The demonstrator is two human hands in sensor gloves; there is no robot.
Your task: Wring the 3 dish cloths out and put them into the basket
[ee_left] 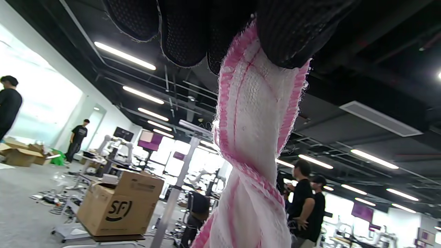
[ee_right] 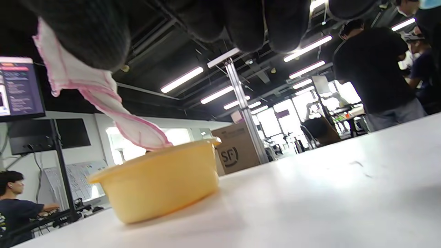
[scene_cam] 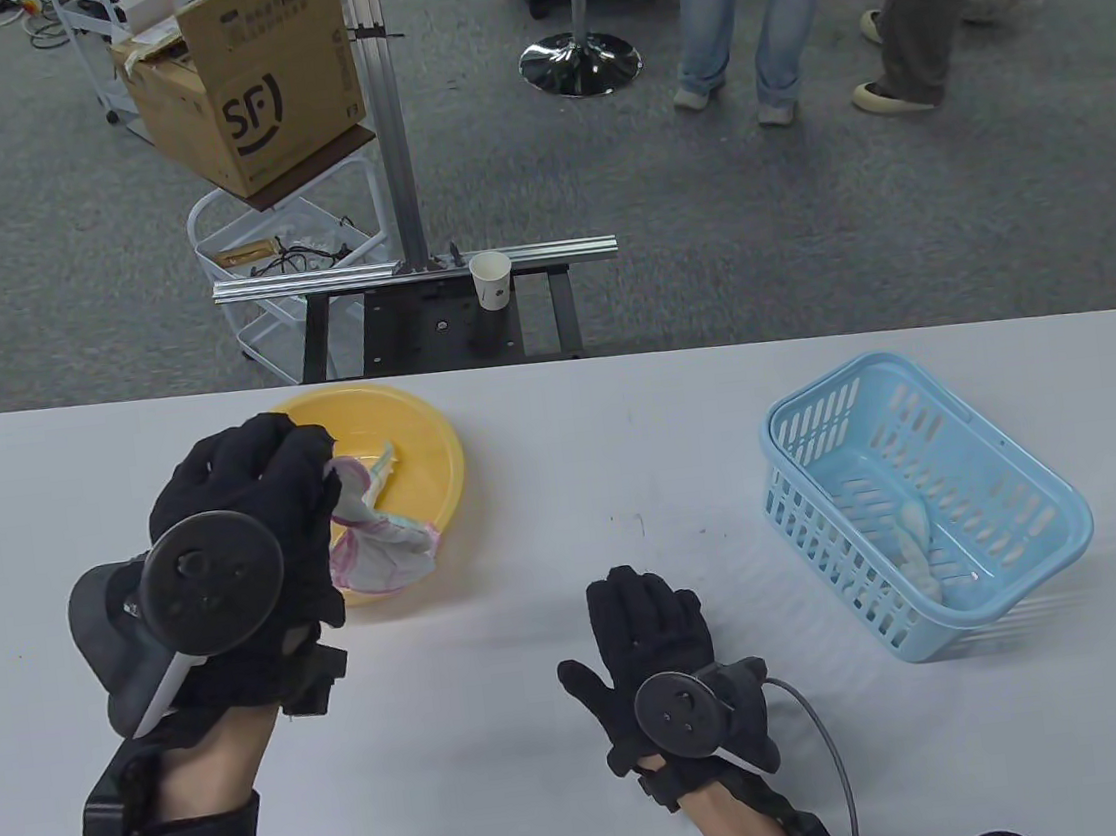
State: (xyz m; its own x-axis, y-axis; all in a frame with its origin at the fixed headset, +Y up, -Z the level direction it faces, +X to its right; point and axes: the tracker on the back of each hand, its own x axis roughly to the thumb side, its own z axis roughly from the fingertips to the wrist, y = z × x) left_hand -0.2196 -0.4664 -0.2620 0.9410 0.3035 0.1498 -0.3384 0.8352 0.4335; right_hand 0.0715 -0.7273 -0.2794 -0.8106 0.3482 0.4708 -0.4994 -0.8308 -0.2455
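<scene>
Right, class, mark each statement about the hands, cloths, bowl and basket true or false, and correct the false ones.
1. The left hand grips a pink-edged cloth above the yellow bowl. True.
2. The right hand holds a cloth. False: it holds nothing and its fingers are straight.
3. The blue basket has nothing in it. False: a cloth in the basket lies inside.
4. The blue basket stands to the right of the yellow bowl on the table. True.
5. A paper cup stands inside the bowl. False: it stands on a frame beyond the table.
</scene>
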